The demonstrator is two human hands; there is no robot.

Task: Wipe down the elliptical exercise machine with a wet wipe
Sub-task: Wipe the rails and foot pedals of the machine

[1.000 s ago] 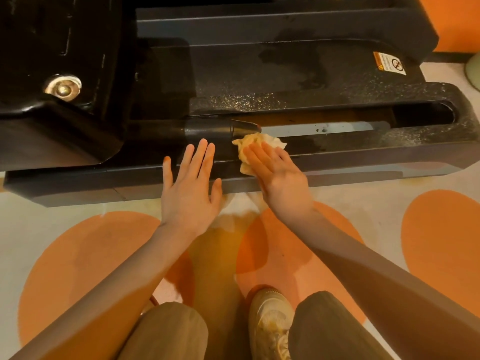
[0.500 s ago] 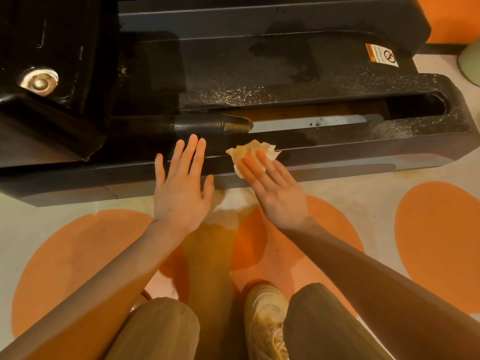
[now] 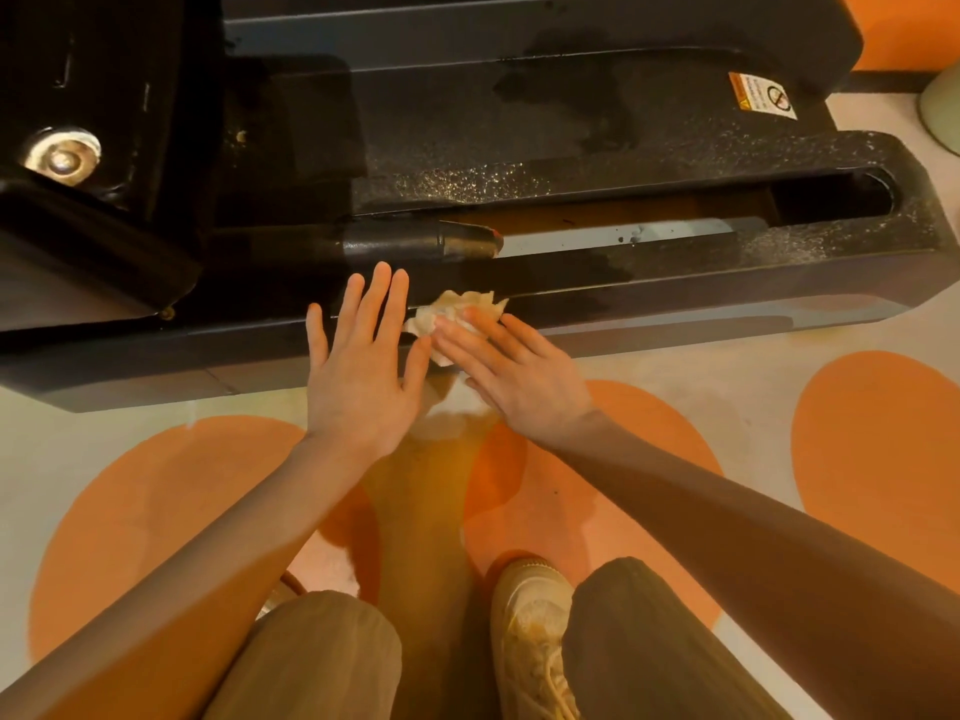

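Pressing the wet wipe (image 3: pixel 457 317) against the near side rail of the elliptical machine (image 3: pixel 675 298), my right hand (image 3: pixel 511 374) lies flat with its fingers straight, pinning the crumpled wipe to the black plastic rather than pinching it. My left hand (image 3: pixel 363 366) is spread open at nine o'clock from the wipe, palm braced on the same rail, its thumb just beside the wipe's edge. Compared with a second ago, the wipe has slid leftward along the rail and slightly down its face, so the gap between my two hands has closed almost to nothing. I take that to mean this leftward stroke is about finished, since my bracing hand now blocks the way; I would have to shift it aside or reverse the stroke. Toward one o'clock the top of the rail around the slot (image 3: pixel 831 200) looks speckled with dust, and the metal track (image 3: pixel 623 233) shows dark spots, so I judge much of the machine is yet to be wiped.
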